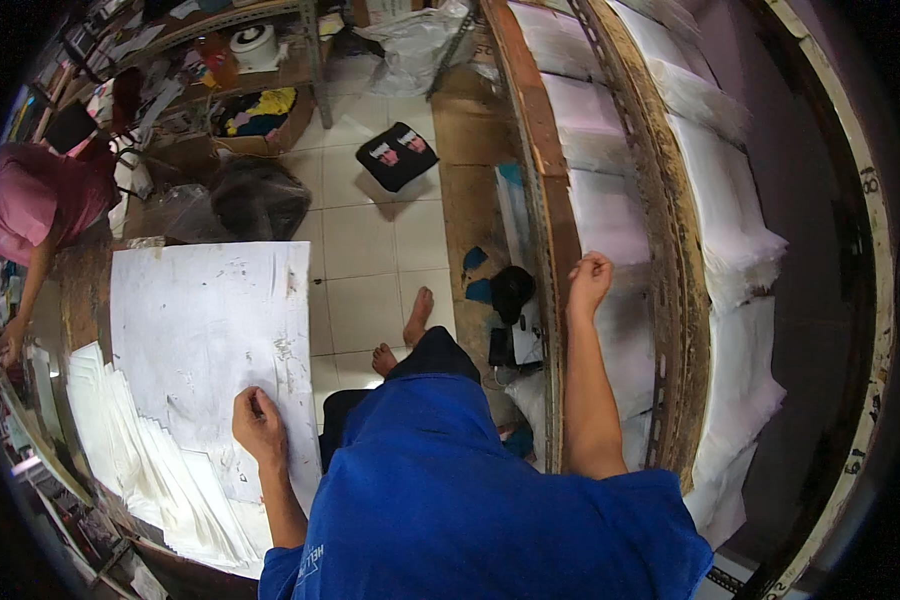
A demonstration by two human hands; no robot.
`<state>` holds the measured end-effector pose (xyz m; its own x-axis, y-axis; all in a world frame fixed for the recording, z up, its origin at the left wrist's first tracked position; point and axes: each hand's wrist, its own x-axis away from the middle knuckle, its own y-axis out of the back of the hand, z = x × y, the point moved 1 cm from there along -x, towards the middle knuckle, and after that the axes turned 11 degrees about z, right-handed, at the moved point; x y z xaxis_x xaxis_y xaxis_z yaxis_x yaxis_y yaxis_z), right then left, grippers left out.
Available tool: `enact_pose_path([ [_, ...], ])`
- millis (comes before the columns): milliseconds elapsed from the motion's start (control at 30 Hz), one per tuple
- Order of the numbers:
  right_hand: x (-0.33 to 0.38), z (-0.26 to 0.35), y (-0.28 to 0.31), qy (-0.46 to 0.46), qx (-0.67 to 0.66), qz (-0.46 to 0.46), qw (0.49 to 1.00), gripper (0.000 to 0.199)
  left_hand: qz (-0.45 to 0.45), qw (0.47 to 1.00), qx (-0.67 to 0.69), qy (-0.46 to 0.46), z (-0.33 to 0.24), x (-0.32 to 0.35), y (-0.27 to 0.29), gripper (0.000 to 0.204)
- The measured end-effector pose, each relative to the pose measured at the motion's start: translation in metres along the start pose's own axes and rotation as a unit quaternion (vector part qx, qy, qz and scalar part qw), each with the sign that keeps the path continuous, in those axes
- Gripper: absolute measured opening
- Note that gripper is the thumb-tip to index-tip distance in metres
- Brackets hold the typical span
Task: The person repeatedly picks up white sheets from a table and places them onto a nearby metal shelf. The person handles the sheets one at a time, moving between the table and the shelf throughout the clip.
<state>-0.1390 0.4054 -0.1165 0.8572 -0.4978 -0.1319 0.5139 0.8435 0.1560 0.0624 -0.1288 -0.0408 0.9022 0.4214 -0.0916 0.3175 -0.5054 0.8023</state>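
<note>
My left hand (260,425) hovers over or rests on the right part of a white, stained tabletop (220,310). Its fingers are curled closed, with nothing visible in them. A fanned stack of white sheets (150,450) lies to its left on the same table. My right hand (590,283) is raised beside a rack on my right, fingers closed and bent, with nothing showing between them. It is over the brown shelf edge (558,220), beside stacked white sheets (610,215); whether it touches them I cannot tell.
A second rack row holds more white stacks (730,210). A stool with a black patterned top (397,157) stands on the tiled floor ahead. A person in a pink shirt (45,200) bends at the far left. A box of dark and yellow cloth (260,115) sits beyond.
</note>
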Motion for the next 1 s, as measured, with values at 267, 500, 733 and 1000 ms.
enact_pose_path([
  [267, 0.139, -0.015, -0.136, -0.128, 0.076, 0.439, 0.886, 0.016, -0.009, 1.000, 0.005, -0.009, 0.010, 0.001, 0.007, 0.005],
  [500, 0.226, -0.035, -0.174, -0.159, 0.069, 0.672, 0.720, 0.020, -0.042, 0.999, -0.013, -0.020, 0.007, 0.006, 0.015, 0.007],
  [733, 0.205, -0.037, -0.171, -0.166, 0.137, 0.684, 0.697, 0.024, -0.053, 0.998, -0.018, -0.025, 0.004, 0.008, 0.014, 0.006],
  [1000, 0.174, -0.067, -0.144, -0.153, 0.139, 0.644, 0.737, 0.022, -0.048, 0.997, 0.058, -0.008, 0.008, 0.011, 0.020, 0.007],
])
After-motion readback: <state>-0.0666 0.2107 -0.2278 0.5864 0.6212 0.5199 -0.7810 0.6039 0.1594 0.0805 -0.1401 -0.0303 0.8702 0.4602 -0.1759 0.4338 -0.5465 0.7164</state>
